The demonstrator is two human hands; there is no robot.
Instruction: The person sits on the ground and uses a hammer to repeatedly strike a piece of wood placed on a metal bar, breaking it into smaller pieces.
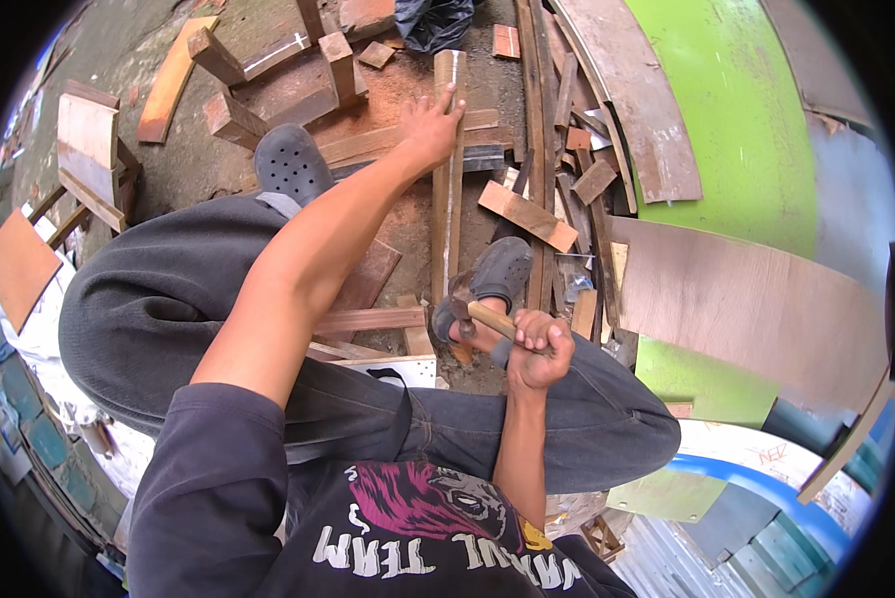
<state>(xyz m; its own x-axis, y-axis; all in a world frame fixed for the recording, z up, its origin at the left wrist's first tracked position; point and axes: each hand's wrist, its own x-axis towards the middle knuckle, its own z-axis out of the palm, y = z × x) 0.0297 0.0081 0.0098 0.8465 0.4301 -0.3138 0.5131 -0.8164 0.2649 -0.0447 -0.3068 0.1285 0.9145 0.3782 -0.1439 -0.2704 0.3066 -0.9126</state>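
Note:
A long wooden beam (447, 214) with a pale strip along it runs away from me between my feet. My left hand (432, 128) grips it near its far end, fingers over the top and sides. In my right hand (540, 351), held above my right shin, is a hammer (493, 320). Its wooden handle is closed in my fist, and the dark metal head points left, over my right foot. The hammer head is apart from the beam. Crosswise near my left hand lie some flat wooden strips (368, 146), partly hidden by my forearm.
Grey clogs (293, 164) are on my feet. A joined wooden frame (303, 105) with upright legs stands at the far left. Offcuts, including a short board (528, 215), litter the right side beside long battens (540, 120). Curved plywood (746, 299) and a green panel (722, 100) lie further right.

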